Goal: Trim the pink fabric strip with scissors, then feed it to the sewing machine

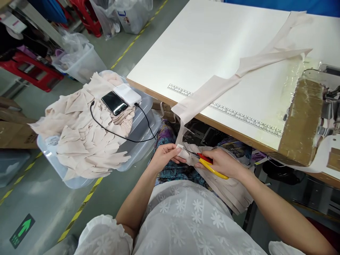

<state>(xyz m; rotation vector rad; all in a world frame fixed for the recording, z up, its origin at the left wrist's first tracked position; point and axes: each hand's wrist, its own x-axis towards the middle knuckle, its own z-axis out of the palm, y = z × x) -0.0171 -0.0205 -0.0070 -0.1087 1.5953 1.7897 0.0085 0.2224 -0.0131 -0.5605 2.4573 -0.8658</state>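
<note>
My left hand [166, 154] pinches the end of a beige fabric strip [209, 92] over my lap. That strip runs up over the table's front edge and across the white table [202, 42]. Closed round yellow thread snips [209, 165] with a red part, my right hand [223, 163] holds their tip at the fabric between both hands. More beige strips [233, 193] lie stacked on my right thigh.
A clear plastic bin [138, 138] at my left is heaped with beige fabric pieces [85, 141]; a phone [114, 102] and a white power bank [128, 94] with a black cable lie on top. A sewing machine [308, 117] stands at the table's right. A printed ruler [239, 115] lines the table edge.
</note>
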